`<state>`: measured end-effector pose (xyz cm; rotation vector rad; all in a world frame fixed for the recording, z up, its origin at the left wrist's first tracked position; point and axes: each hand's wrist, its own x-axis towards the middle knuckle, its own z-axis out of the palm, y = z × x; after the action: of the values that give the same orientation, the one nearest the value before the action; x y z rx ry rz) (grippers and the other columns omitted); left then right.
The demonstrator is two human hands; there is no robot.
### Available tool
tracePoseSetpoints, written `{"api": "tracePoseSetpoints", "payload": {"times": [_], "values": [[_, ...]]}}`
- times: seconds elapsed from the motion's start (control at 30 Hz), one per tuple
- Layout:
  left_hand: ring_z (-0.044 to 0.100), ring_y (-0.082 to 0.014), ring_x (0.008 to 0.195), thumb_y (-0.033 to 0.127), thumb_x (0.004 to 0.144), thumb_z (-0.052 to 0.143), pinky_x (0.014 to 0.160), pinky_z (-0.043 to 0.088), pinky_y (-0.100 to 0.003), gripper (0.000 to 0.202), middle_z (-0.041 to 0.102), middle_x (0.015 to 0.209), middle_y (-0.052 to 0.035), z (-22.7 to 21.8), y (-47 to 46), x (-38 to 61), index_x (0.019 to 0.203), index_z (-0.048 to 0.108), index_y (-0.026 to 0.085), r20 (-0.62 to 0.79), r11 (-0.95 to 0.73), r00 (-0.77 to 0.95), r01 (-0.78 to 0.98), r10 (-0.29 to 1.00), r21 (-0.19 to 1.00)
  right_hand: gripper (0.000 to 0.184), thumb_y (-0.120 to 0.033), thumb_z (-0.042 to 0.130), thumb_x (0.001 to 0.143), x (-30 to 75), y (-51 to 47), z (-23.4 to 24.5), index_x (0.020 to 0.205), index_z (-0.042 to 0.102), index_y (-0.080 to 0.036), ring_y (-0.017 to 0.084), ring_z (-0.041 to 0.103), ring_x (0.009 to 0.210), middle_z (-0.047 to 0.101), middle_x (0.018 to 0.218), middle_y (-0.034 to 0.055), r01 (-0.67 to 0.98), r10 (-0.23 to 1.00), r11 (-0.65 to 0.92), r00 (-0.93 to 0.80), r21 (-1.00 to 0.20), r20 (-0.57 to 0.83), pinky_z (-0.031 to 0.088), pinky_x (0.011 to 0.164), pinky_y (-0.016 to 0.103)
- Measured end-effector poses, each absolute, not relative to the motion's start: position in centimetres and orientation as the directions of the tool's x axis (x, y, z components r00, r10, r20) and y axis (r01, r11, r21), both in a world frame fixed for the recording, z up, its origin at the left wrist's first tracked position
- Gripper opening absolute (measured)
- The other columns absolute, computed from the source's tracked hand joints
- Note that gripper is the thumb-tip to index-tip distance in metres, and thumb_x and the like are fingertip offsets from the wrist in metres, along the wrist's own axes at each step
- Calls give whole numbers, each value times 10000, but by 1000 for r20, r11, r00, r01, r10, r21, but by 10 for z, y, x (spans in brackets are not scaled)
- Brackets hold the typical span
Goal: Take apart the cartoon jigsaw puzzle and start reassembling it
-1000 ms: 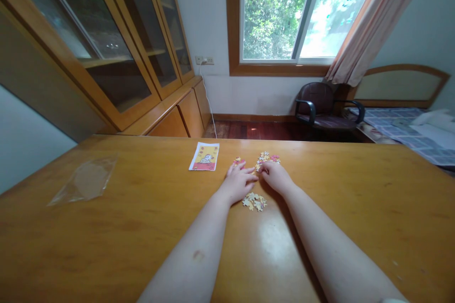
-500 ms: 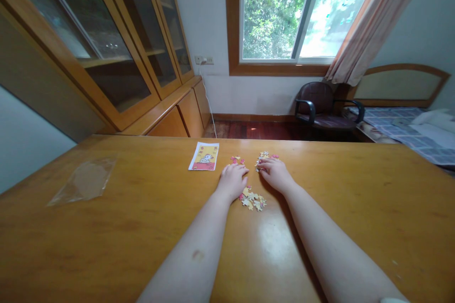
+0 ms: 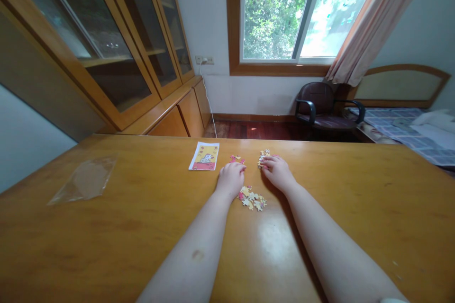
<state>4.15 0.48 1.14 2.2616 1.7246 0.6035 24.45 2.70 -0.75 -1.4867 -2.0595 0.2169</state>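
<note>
My left hand (image 3: pixel 232 178) rests on the wooden table (image 3: pixel 142 227) with its fingers curled down, the fingertips at a few pink and yellow puzzle pieces (image 3: pixel 235 157). What it pinches is hidden. My right hand (image 3: pixel 279 171) lies just to the right, its fingers pressed together on a small cluster of puzzle pieces (image 3: pixel 262 155). A loose pile of yellow and white puzzle pieces (image 3: pixel 252 200) lies between my wrists. A yellow and red picture card (image 3: pixel 204 156) sits to the left of my left hand.
A crumpled clear plastic bag (image 3: pixel 85 179) lies on the table at the far left. Beyond the table's far edge stand a glass-door cabinet (image 3: pixel 117 52), a dark armchair (image 3: pixel 322 106) and a bed (image 3: pixel 412 125) under the window.
Both hands have slid a little farther away across the table. My left hand's fingers, spread flat a second ago, are now curled. The right hand covers more of its cluster.
</note>
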Motion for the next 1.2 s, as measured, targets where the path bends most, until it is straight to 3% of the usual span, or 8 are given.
{"api": "tracePoseSetpoints", "payload": {"times": [0.13, 0.23, 0.33, 0.5, 0.67, 0.73, 1.0, 1.2], "values": [[584, -203, 997, 147, 848, 449, 908, 432, -320, 303, 688, 1053, -30, 14, 6, 40, 1000, 695, 238, 184, -207, 138, 874, 973, 439, 165, -207, 597, 787, 235, 18, 4, 848, 750, -204, 159, 604, 773, 691, 805, 45, 676, 877, 470, -434, -567, 209, 461, 768, 273], [596, -196, 972, 164, 847, 453, 885, 441, -304, 279, 693, 1017, -23, 14, 6, 40, 962, 697, 237, 201, -203, 123, 869, 972, 451, 172, -263, 635, 766, 225, 10, 8, 884, 749, -211, 148, 597, 737, 688, 801, 29, 639, 846, 463, -525, -614, 91, 449, 710, 246], [602, -188, 951, 188, 849, 459, 863, 445, -294, 255, 694, 995, -23, 13, 6, 40, 924, 697, 242, 195, -204, 125, 863, 973, 463, 155, -296, 627, 770, 221, 7, 10, 823, 740, -205, 144, 592, 740, 690, 794, 26, 657, 843, 460, -535, -597, 60, 426, 692, 234], [621, -185, 913, 205, 853, 440, 796, 448, -276, 261, 703, 966, -23, 15, 4, 40, 914, 690, 249, 149, -167, 108, 865, 983, 473, 233, -349, 588, 776, 236, 13, 10, 623, 649, -185, 127, 515, 619, 618, 634, 13, 793, 920, 374, -381, -481, 87, 350, 585, 226], [643, -202, 793, 274, 875, 400, 666, 436, -276, 275, 714, 865, -52, 19, 0, 42, 903, 671, 243, 14, -65, 65, 915, 998, 397, 360, -390, 480, 847, 258, 23, 9, 577, 591, -179, 118, 440, 551, 563, 587, 17, 885, 988, 102, -38, -454, 148, 265, 518, 240], [643, -205, 764, 314, 876, 401, 646, 431, -276, 276, 712, 835, -58, 19, -1, 43, 856, 666, 238, -20, -74, 88, 928, 996, 366, 373, -400, 464, 858, 261, 24, 8, 590, 600, -179, 121, 443, 552, 565, 588, 19, 878, 987, 68, 9, -473, 158, 265, 517, 242], [633, -184, 767, 280, 829, 445, 634, 418, -255, 224, 712, 841, -40, 22, -3, 47, 824, 664, 232, -46, -195, 236, 885, 971, 424, 185, -274, 599, 759, 237, 16, 9, 852, 739, -197, 129, 568, 648, 691, 737, 13, 668, 898, 323, -441, -671, -6, 404, 613, 222], [619, -160, 731, 246, 805, 457, 602, 400, -236, 207, 707, 818, -20, 25, -3, 49, 797, 662, 223, -37, -225, 291, 811, 956, 540, 199, -274, 640, 745, 230, 10, 14, 905, 752, -234, 146, 614, 728, 718, 819, 9, 664, 831, 401, -553, -631, -53, 435, 695, 233]]}}
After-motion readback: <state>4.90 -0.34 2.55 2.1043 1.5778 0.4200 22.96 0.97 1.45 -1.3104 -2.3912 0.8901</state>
